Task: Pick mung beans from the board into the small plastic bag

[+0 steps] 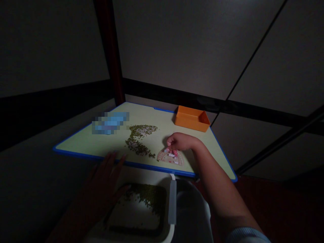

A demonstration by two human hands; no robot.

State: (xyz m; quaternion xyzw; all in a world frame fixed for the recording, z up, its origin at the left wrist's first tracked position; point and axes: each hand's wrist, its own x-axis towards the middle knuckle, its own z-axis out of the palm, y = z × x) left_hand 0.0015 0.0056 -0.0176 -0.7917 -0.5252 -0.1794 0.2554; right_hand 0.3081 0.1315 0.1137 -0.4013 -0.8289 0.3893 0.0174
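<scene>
My right hand (179, 141) is over the table board, fingers curled down and pressed together at the upper edge of a pink half-round protractor (170, 162). Small white and pink pieces (172, 154) lie on the protractor under the fingertips. What the fingers pinch, if anything, is hidden. In shadow, my left hand (107, 173) reaches forward with fingers stretched and apart, between the board's near edge and a pale tub (154, 177). Its thumb points over the tub, where small green grains (152, 195) lie along the far and right sides.
Green grains (138, 145) are scattered in a curved patch on the blue-edged, pale board (202, 152). An orange open box (191, 123) stands at the far right corner. A blurred-out blue item (110, 123) lies at left. Dark panelled walls (177, 44) rise behind.
</scene>
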